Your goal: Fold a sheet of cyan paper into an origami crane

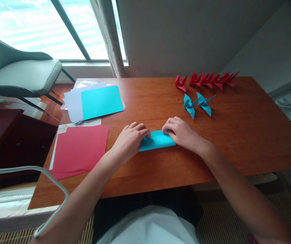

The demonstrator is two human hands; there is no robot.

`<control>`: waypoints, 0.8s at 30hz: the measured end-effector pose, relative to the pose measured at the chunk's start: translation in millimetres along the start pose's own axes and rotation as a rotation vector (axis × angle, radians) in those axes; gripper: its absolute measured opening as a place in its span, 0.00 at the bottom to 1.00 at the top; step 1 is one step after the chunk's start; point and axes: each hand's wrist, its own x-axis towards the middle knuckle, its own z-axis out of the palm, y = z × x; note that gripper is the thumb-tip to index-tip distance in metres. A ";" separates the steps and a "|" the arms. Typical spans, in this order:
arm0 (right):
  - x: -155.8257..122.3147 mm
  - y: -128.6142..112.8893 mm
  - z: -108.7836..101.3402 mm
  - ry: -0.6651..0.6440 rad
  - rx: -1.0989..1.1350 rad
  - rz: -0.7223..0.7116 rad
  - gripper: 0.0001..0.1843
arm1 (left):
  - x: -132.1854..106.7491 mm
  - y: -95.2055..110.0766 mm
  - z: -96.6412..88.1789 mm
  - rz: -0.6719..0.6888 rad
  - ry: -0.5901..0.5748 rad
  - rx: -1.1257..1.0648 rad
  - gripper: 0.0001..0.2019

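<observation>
A blue sheet of paper (155, 140), folded over into a long strip, lies on the table in front of me. My left hand (132, 137) is closed on its left end, thumb and fingers bent at the far edge. At the other end my right hand (179, 131) pinches the upper right corner with curled fingers. Parts of both ends are hidden under the hands. Beyond my right hand stand two blue paper cranes (189, 106), and behind them is a row of several red paper cranes (211, 80).
On the wooden table (145, 176), a stack of red paper (81, 149) lies at the left. Behind it sit blue sheets (102, 101) on top of pale lilac paper (73, 105). A chair (26, 76) stands by the window, and a white curved bar (56, 183) is at lower left.
</observation>
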 end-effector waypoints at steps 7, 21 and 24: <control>20.7 -23.7 -10.1 -0.154 -0.183 0.062 0.07 | 4.9 3.0 -0.6 -0.007 -0.025 -0.032 0.18; 30.3 -39.3 -19.7 -0.340 -0.367 0.147 0.25 | 10.4 7.8 2.1 -0.065 -0.055 -0.019 0.08; 32.5 -41.5 -22.8 -0.393 -0.382 0.147 0.29 | 11.2 7.6 1.4 -0.055 -0.081 -0.003 0.11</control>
